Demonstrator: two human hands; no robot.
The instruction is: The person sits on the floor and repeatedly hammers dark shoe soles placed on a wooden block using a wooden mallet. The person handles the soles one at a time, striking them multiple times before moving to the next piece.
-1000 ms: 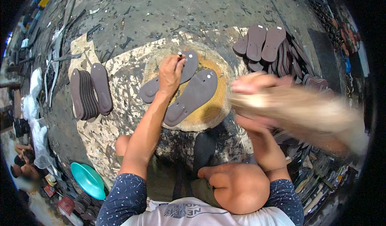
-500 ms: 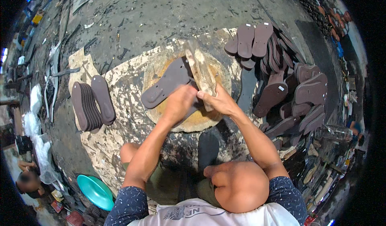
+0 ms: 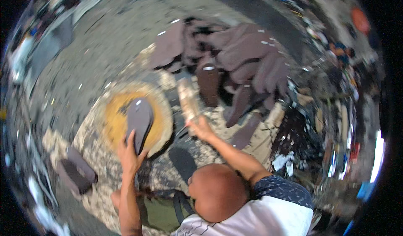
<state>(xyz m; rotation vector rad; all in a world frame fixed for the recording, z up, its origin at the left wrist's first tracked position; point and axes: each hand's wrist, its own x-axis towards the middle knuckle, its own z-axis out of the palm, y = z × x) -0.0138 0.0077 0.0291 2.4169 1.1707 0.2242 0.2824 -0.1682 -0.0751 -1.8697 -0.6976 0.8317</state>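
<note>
My left hand grips the near end of a dark brown flip-flop sole, fingers along one side and thumb on the other. The sole lies on a round wooden chopping block with a yellowish worn top. To the right of the block, my right hand is closed around the near end of a rough, pale wooden club. The club points away from me, beside the heap of soles. A thin dark tool shows next to this hand, too blurred to name.
A large heap of brown soles spreads beyond and right of the club. More soles are stacked at the left. A black sole-shaped piece lies near my knee. Stained sheeting covers the floor under the block.
The view has swung to the right. My hands have moved apart: the right carried the club away from the block, and the left now grips a sole's near end.
</note>
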